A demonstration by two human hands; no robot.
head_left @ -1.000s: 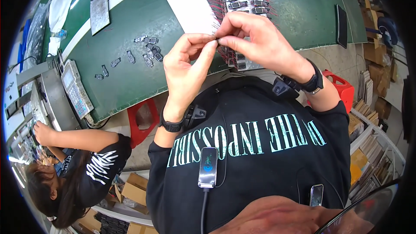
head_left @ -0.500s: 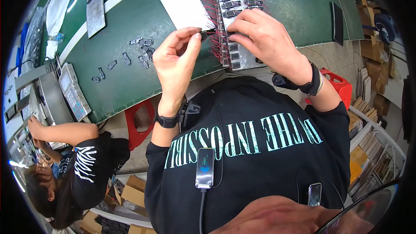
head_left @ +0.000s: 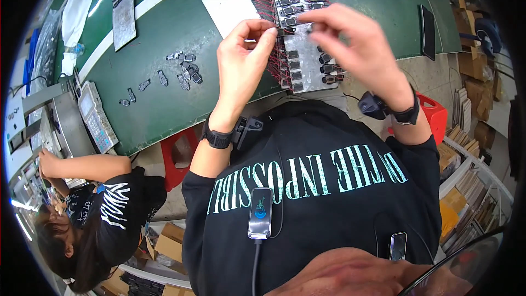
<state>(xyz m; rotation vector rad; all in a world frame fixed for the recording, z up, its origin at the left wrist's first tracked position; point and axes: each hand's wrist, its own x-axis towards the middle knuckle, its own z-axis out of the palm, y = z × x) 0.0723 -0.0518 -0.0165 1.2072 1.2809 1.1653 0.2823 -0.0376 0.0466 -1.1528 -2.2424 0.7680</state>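
My left hand [head_left: 245, 57] pinches a small black rectangular part [head_left: 285, 32] between thumb and index finger, at the left side of a metal plate [head_left: 309, 66]. That plate carries rows of similar small black parts [head_left: 294, 64] with thin red wires [head_left: 264, 0] sticking out over its edges. Over the plate's right half is my right hand [head_left: 356, 41], blurred by motion. Its thumb and index finger are apart, and nothing shows between them. The index fingertip is close to a part in the left row; whether it touches cannot be seen.
Loose black parts [head_left: 186, 71] lie scattered on the green tabletop [head_left: 148, 120] to the left. A pale plate [head_left: 227, 3] with one part lies farther back. A black flat device [head_left: 427, 32] rests at right. A co-worker [head_left: 104, 208] sits at left beside a keypad machine [head_left: 94, 118].
My left hand has moved right and slightly up with the black part, onto the plate's edge. My right hand has shifted right, its fingers spreading and uncovering parts in the lower rows.
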